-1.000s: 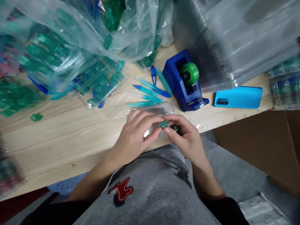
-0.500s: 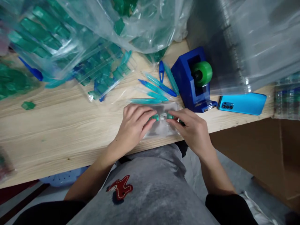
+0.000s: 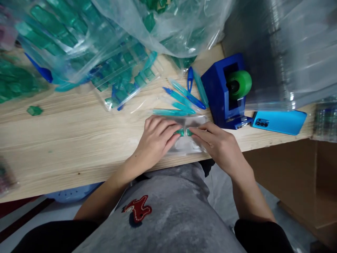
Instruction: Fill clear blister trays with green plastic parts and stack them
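Observation:
My left hand [image 3: 158, 137] pinches a small translucent green plastic piece [image 3: 180, 132] between thumb and fingers. Facing it, my right hand [image 3: 222, 146] grips a second green plastic piece [image 3: 189, 132], mostly covered by the fingertips. Only a narrow gap separates the two pieces. Both are held above a shallow clear plastic case [image 3: 177, 149] at the table's front edge. Just beyond the case lie several teal and blue pen-like plastic parts [image 3: 181, 100].
A blue tape dispenser [image 3: 217, 91] with green tape stands right of the pens, beside a blue phone [image 3: 280, 122]. Clear bags of green pieces [image 3: 52, 31] fill the back left. A loose green piece [image 3: 34, 110] lies on the wooden table [image 3: 79, 140]. Grey plastic wrapping [image 3: 302, 63] covers the back right.
My hands have drawn closer together, narrowing the gap between the green pieces. The clear part seen between them earlier is no longer visible there. The whole view has shifted slightly.

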Tool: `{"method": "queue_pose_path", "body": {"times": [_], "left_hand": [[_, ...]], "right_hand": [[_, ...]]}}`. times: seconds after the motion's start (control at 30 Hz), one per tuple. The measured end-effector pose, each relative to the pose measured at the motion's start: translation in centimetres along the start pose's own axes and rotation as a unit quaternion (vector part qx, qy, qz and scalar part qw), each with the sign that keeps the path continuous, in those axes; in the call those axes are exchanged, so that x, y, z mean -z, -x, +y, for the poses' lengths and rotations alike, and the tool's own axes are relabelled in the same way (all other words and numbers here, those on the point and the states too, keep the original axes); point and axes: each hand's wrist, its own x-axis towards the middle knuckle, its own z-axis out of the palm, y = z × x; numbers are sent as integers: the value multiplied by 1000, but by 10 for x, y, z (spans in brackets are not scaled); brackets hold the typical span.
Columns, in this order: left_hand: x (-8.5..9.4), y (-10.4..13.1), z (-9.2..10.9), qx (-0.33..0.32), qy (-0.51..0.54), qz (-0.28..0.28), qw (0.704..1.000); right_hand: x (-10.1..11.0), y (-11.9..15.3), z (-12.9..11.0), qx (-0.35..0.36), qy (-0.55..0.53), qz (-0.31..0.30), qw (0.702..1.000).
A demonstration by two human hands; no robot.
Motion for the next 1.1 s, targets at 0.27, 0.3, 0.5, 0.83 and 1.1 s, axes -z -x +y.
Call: {"method": "queue_pose_path", "body": {"times": [0.27, 0.3, 0.5, 0.83, 1.1], "left_hand": [[8, 2, 10, 30, 93, 39, 994], [10, 1, 13, 30, 118, 49, 991], [19, -6, 35, 14, 171, 15, 985], [29, -6, 38, 137, 297, 17, 945], [38, -7, 41, 38, 168, 29, 985]], "right_hand": [[-1, 3, -15, -158, -308, 96, 933], [-1, 3, -18, -190, -404, 98, 889], [-5, 4, -36, -229, -620, 37, 749], [7, 15, -41, -151, -489, 102, 853], [4, 20, -45, -144, -466, 149, 860]]}}
